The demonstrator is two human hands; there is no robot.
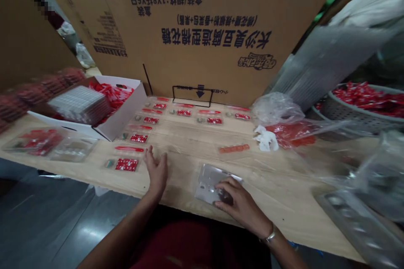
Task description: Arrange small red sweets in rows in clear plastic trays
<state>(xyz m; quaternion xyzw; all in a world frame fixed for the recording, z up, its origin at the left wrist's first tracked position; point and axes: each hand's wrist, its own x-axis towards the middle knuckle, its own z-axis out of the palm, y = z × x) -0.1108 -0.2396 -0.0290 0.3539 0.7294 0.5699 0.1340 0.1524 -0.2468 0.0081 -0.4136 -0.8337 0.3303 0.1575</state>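
Observation:
My left hand (pixel 156 174) hovers over the table edge with thumb and fingers apart, nothing between them. Just left of it lies a clear tray holding a red dotted packet (pixel 126 164), a red stick-like piece (pixel 129 149) and a small green item (pixel 110 163). Under my right hand (pixel 238 201) is a clear plastic tray (pixel 205 176); the curled fingers and thumb grip its raised middle, and part of it is hidden by the hand. Behind it rests a strip of orange-pink pieces (pixel 234 149).
Several filled trays (pixel 214 120) line the back of the table. A white box (pixel 126 111) holds stacked clear trays and red pieces. A big cardboard carton (pixel 205 63) stands behind. To the right are plastic bags (pixel 277 109), crumpled tissue (pixel 266 138) and a grey basket (pixel 362 105).

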